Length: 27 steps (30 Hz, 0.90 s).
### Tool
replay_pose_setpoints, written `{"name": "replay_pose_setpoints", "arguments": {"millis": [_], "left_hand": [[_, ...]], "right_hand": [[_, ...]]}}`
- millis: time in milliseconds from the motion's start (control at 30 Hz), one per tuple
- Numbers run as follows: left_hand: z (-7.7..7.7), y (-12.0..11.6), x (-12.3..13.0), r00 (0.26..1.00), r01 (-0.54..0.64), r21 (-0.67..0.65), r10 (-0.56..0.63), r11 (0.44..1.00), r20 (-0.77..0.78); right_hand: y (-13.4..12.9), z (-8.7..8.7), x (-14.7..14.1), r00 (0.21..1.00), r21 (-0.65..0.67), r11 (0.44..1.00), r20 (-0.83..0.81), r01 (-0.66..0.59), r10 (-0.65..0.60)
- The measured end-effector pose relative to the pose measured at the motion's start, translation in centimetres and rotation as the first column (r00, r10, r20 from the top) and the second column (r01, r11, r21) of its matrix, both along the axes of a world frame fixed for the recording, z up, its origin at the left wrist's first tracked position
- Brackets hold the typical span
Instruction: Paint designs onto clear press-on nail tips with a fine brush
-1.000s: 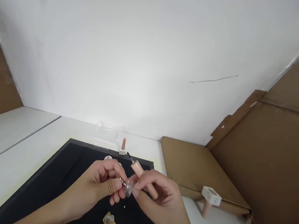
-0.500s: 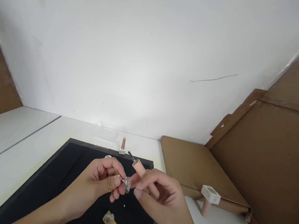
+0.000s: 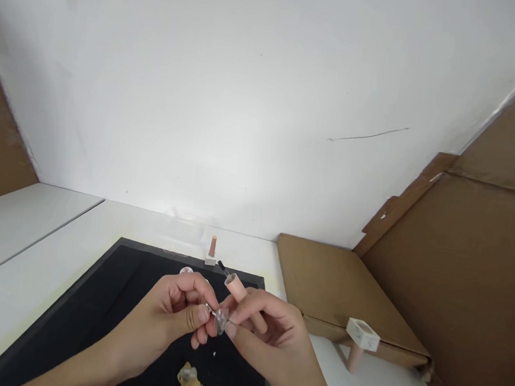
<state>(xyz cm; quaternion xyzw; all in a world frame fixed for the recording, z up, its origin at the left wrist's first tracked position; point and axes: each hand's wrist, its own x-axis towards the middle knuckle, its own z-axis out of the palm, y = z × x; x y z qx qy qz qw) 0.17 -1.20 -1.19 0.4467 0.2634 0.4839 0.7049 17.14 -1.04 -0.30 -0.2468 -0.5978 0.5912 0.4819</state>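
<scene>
A small clear plastic piece (image 3: 220, 321) is between my two hands above the black mat (image 3: 135, 278). My left hand (image 3: 172, 311) pinches it by a small shiny metal-looking part at its left side. The thumb and forefinger of my right hand (image 3: 268, 336) close on its right edge. Across that same right hand lies a pink nail polish brush cap (image 3: 236, 286), its dark bristles pointing up and to the left. Below the hands, a yellowish strip (image 3: 193, 384) carries several clear lumps. A tiny white speck (image 3: 214, 354) lies above it on the mat.
Behind the mat stands a white nail polish bottle with a pink cap (image 3: 212, 249). Another nail polish bottle (image 3: 363, 335) is at the right, cap down. A flat cardboard box (image 3: 322, 275) sits by the white wall (image 3: 228, 107). A small round item (image 3: 186, 270) is partly hidden.
My right hand has moved slightly left and its fingertips now meet the clear plastic piece. The brush cap shifted left with it. The clear piece has turned a little.
</scene>
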Motion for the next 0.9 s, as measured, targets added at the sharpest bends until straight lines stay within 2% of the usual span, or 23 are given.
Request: {"name": "replay_pose_setpoints", "arguments": {"millis": [400,667,900], "left_hand": [[-0.2,0.1,-0.1,1.0,-0.011,-0.017,0.011,1.0,0.003],[-0.1,0.0,0.0,1.0,-0.009,-0.003,0.009,1.0,0.019],[-0.3,-0.1,-0.1,1.0,-0.001,-0.022,0.002,1.0,0.023]], "right_hand": [[0.1,0.0,-0.4,0.999,-0.052,0.998,-0.023,0.03,-0.031],[-0.4,0.8,-0.3,0.997,-0.171,0.983,-0.045,0.06,-0.069],[-0.4,0.8,-0.4,0.996,-0.21,0.976,-0.05,0.062,-0.074]]}}
